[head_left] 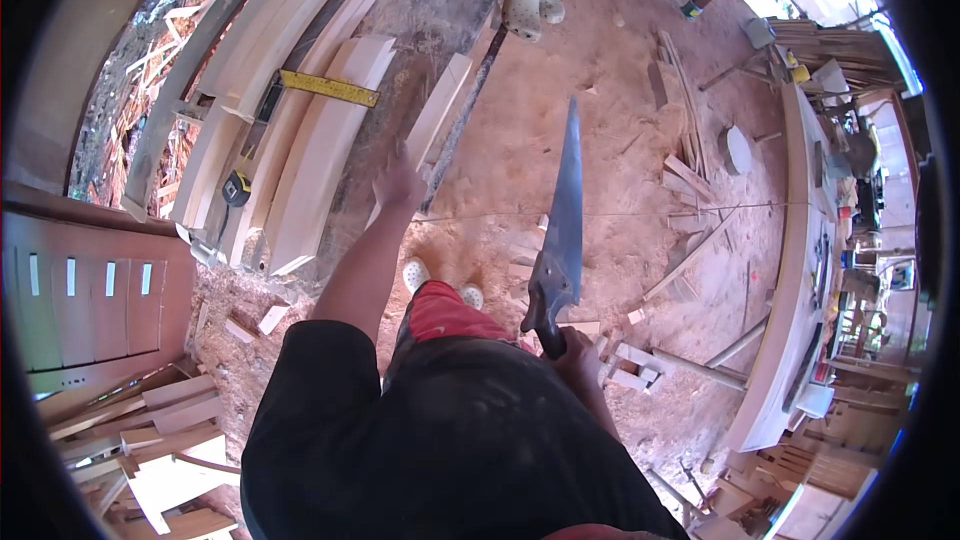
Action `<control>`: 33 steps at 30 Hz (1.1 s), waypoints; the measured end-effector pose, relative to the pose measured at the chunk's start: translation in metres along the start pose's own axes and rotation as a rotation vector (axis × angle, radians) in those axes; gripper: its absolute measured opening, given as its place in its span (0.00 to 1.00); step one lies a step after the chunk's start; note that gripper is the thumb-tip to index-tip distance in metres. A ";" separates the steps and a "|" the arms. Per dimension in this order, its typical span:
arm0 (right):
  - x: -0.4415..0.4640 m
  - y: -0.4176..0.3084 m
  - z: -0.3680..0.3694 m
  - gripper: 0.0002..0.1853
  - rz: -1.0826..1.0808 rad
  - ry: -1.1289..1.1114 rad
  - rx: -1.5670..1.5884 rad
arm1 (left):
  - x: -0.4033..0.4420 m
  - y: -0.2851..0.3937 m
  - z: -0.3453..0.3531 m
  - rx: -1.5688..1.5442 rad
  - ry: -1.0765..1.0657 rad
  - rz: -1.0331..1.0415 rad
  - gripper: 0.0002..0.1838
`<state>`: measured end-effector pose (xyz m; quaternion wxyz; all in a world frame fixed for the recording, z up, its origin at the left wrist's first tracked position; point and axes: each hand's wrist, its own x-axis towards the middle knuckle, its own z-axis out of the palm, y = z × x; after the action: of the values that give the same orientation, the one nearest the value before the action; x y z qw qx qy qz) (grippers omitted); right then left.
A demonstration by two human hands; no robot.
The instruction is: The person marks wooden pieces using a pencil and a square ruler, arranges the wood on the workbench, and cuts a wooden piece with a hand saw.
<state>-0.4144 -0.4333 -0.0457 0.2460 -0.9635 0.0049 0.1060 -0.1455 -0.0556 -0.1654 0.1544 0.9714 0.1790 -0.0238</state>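
A hand saw [565, 210] with a dark handle points away from me, its blade above the dusty floor. My right hand [575, 355] is closed round the end of its handle. My left hand [398, 178] reaches forward to a light wooden board [440, 110] at the edge of a dark work surface; its fingers are too unclear to tell how they lie. To the left, a yellow square [328, 87] rests across long planks [335, 140], and a tape measure [237, 189] lies on the planks nearby.
Another person's feet in pale clogs [523, 15] stand at the top. Wood offcuts [690, 175] litter the floor. A long workbench [785, 290] with tools runs along the right. Stacked boards [180, 405] lie at lower left beside a panelled door [95, 305].
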 end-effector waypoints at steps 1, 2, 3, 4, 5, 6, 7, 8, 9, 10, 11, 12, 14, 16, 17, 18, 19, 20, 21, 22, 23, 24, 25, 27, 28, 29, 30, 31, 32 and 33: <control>0.000 -0.001 -0.005 0.23 0.001 0.005 0.014 | -0.008 0.002 -0.003 -0.027 -0.014 -0.001 0.44; 0.000 -0.002 -0.008 0.22 0.005 0.011 0.029 | -0.010 -0.001 -0.006 -0.005 0.004 -0.001 0.44; -0.001 -0.004 -0.012 0.21 0.012 0.015 0.046 | -0.012 -0.009 -0.010 0.019 0.020 -0.001 0.43; -0.002 -0.008 -0.017 0.20 0.028 0.031 0.099 | -0.014 -0.017 -0.014 0.045 0.036 -0.005 0.43; -0.002 -0.014 -0.024 0.20 0.041 0.048 0.154 | -0.015 -0.025 -0.019 0.021 -0.033 -0.044 0.44; 0.001 -0.018 -0.027 0.19 0.049 0.069 0.209 | -0.016 -0.028 -0.034 -0.005 -0.096 -0.082 0.44; 0.000 -0.016 -0.025 0.19 -0.018 0.096 0.177 | -0.011 -0.031 -0.048 -0.038 -0.149 -0.115 0.44; 0.001 -0.010 -0.021 0.18 -0.095 0.147 0.140 | -0.009 -0.044 -0.038 -0.054 -0.064 -0.057 0.44; 0.013 -0.010 -0.018 0.18 -0.178 0.214 0.100 | -0.006 -0.056 -0.021 -0.073 0.035 0.006 0.44; 0.025 -0.023 -0.022 0.17 -0.209 0.232 0.149 | -0.003 -0.056 -0.019 -0.045 0.043 -0.012 0.45; 0.035 -0.038 -0.025 0.16 -0.142 0.237 0.122 | -0.004 -0.058 -0.017 -0.012 0.031 -0.037 0.45; 0.045 -0.046 -0.022 0.15 -0.156 0.287 0.086 | -0.004 -0.058 -0.020 0.006 0.024 -0.027 0.45; 0.063 -0.066 -0.019 0.13 -0.048 0.319 0.171 | -0.005 -0.056 -0.022 0.045 -0.005 -0.022 0.46; 0.073 -0.093 -0.020 0.13 0.210 0.261 0.416 | -0.007 -0.059 -0.017 -0.028 0.016 0.011 0.46; 0.070 -0.098 -0.016 0.12 0.190 0.261 0.426 | -0.004 -0.063 -0.017 -0.060 0.028 0.025 0.46; 0.067 -0.101 -0.013 0.12 0.170 0.264 0.439 | -0.001 -0.065 -0.020 -0.052 0.026 0.042 0.45; 0.060 -0.102 -0.011 0.13 0.157 0.260 0.446 | -0.003 -0.066 -0.022 -0.046 0.013 0.057 0.45; 0.050 -0.100 -0.012 0.14 0.056 0.246 0.407 | -0.009 -0.068 -0.021 -0.042 -0.010 0.067 0.44; 0.046 -0.099 -0.006 0.17 0.026 0.305 0.423 | -0.011 -0.068 -0.021 -0.049 -0.008 0.066 0.44; 0.045 -0.096 0.004 0.21 -0.002 0.364 0.440 | -0.008 -0.067 -0.022 -0.056 -0.006 0.066 0.43; 0.041 -0.096 0.010 0.26 -0.026 0.423 0.456 | -0.010 -0.066 -0.025 -0.060 -0.008 0.066 0.43; 0.039 -0.107 0.001 0.37 0.070 0.313 0.414 | -0.013 -0.060 -0.034 -0.047 -0.016 0.058 0.42; 0.038 -0.124 -0.011 0.35 0.140 0.284 0.483 | -0.012 -0.059 -0.036 -0.036 -0.047 0.058 0.42; 0.052 -0.123 0.001 0.33 0.071 0.441 0.367 | -0.005 -0.060 -0.038 -0.010 -0.099 0.069 0.42; 0.055 -0.132 0.003 0.33 0.172 0.387 0.438 | 0.003 -0.062 -0.035 -0.005 -0.061 0.093 0.42; 0.049 -0.143 0.003 0.33 0.288 0.325 0.505 | 0.002 -0.067 -0.029 0.002 -0.038 0.118 0.42; 0.050 -0.156 0.001 0.32 0.390 0.271 0.569 | 0.005 -0.068 -0.028 0.000 0.000 0.143 0.42; 0.052 -0.157 0.006 0.33 0.353 0.301 0.602 | 0.012 -0.067 -0.028 -0.003 -0.007 0.149 0.42; 0.044 -0.156 0.014 0.33 0.320 0.326 0.631 | 0.014 -0.068 -0.028 -0.006 -0.021 0.152 0.42; 0.038 -0.156 0.019 0.34 0.289 0.349 0.660 | 0.013 -0.069 -0.030 -0.008 -0.036 0.154 0.43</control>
<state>-0.3709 -0.2854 0.0045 0.5202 -0.8257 0.2159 -0.0330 -0.1579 0.0194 -0.1586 0.1627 0.9811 0.1009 -0.0286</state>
